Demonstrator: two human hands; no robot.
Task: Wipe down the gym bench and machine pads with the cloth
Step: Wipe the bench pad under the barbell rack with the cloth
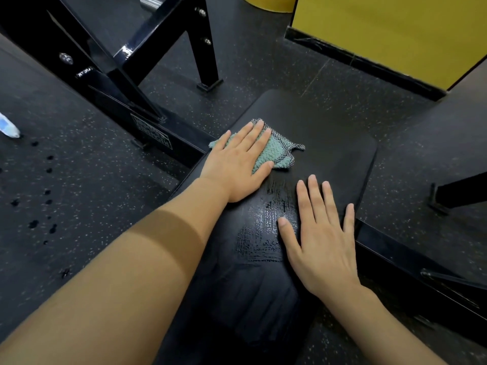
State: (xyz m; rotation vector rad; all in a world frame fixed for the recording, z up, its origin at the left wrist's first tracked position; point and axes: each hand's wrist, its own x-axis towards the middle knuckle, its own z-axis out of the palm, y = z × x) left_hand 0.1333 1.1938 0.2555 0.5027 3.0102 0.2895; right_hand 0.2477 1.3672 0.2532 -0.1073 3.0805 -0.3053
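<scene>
At nine o'clock a spray bottle [9,126] peeks in, with wet drops on the floor [79,180] near it. The black machine frame [123,75] stands at eleven o'clock. Our left hand [238,164] lies flat, fingers straight, pressing the green cloth [279,151] onto the desk [337,143] near the middle, so it can rub the top. A wet patch [263,233] shines at six o'clock from the cloth. Our right hand [321,238] rests flat and wide at four o'clock, we think to steady us.

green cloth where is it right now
In the head view the green cloth lies on the bench pad near its left edge, pressed under the left hand; the right hand rests flat on the pad nearer the camera.
</scene>
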